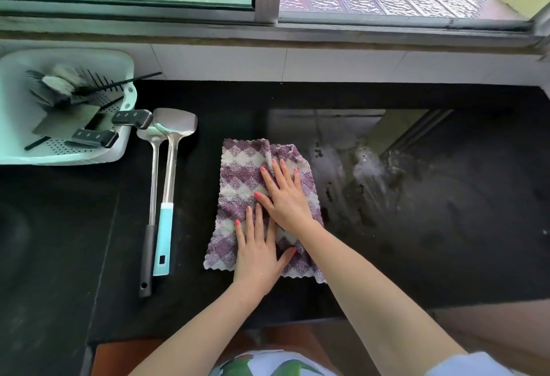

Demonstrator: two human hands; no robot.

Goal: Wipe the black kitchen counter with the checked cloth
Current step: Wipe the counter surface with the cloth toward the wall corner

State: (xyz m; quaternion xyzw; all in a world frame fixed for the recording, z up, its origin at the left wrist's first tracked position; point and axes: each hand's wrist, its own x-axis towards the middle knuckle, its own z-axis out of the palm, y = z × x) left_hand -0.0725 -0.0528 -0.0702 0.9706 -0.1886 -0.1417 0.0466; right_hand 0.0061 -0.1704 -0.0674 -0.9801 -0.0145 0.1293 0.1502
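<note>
Hands pressed flat, fingers spread, left hand (258, 259) and right hand (285, 197) on checked cloth (238, 176) on black table (416, 256); spatulas (166, 185) at nine o'clock.

My left hand (257, 252) and right hand (284, 194) cover the checked cloth's (238, 179) middle; the drainer basket (18, 113) runs off the left edge; its utensils blur together.
</note>
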